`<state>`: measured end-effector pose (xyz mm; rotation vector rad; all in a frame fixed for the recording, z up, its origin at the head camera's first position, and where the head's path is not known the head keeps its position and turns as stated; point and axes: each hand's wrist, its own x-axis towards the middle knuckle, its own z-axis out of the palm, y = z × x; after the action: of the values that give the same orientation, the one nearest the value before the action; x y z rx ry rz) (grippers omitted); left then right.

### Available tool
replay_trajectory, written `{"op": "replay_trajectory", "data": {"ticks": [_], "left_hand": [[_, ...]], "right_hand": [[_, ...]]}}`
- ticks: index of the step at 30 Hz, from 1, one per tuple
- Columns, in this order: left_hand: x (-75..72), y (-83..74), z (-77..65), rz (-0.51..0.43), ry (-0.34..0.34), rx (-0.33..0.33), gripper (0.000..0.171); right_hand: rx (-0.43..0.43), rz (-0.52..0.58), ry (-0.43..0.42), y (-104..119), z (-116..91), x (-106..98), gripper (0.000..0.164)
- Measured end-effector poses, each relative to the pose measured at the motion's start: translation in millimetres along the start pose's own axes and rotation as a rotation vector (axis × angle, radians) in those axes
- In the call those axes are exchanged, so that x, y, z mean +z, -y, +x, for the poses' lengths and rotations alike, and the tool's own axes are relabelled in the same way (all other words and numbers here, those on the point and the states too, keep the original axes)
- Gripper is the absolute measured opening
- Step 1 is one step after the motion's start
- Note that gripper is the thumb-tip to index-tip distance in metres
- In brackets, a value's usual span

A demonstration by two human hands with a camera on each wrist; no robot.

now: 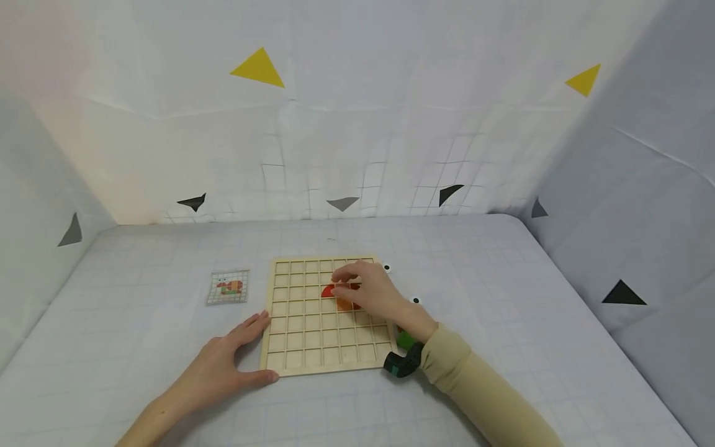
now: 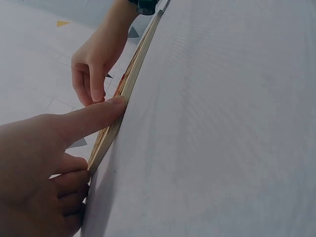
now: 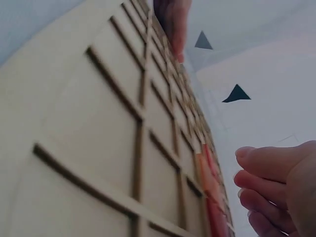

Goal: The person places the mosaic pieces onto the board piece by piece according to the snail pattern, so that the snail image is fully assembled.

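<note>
– While the left hand [image 1: 215, 367] braces the wooden grid board [image 1: 296, 338], the right hand [image 1: 370, 290] hovers above its squares! Tell me about that left one.

– Set wide, thumb well away from the fingers! Thumb on the board's near left corner, fingertips against the left edge, and the left wrist view shows that thumb resting right on the rim.

– And the right hand? Is it carrying anything?

– I see nothing in it! Fingers loosely bent, a narrow gap between thumb and forefinger, and the tips are right over the coloured pieces.

– Which pieces, where?

– A bright red piece [image 1: 327, 291] towards the middle of the board, an orange piece [image 1: 343, 305] just beside it, more red showing next to that, partly under the hand.

– Over on the right flank?

– Two white discs with black dots, one [image 1: 386, 267] near the far right corner, the other [image 1: 416, 300] beside the forearm, and a green piece [image 1: 404, 340] near the black wrist device [image 1: 403, 362]!

– And left of the board?

– One small card [image 1: 228, 287] with a coloured figure on a printed grid, flat on the pale worktop [image 1: 145, 279].
</note>
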<state>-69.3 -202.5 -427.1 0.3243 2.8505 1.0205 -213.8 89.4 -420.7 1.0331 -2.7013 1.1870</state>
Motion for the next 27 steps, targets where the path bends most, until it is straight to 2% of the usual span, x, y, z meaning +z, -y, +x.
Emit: {"op": "replay_trajectory", "data": {"ticks": [6,15,22,27], "left_hand": [[0.4,-1.8,0.4,0.0,0.002,-0.005,0.099],[0.6,-1.8,0.9,0.006,-0.003,0.001,0.099],[0.1,-1.6,0.2,0.01,-0.005,0.002,0.099],[-0.1,-1.4,0.1,0.009,-0.005,0.002,0.099]], "right_hand": [[0.093,0.078,-0.039,1,-11,-25,0.024],[0.119,0.011,-0.119,-19,-45,-57,0.024],[0.215,-0.001,-0.136,-33,-68,-71,0.022],[0.274,-0.009,-0.117,-40,-76,-72,0.023]]}}
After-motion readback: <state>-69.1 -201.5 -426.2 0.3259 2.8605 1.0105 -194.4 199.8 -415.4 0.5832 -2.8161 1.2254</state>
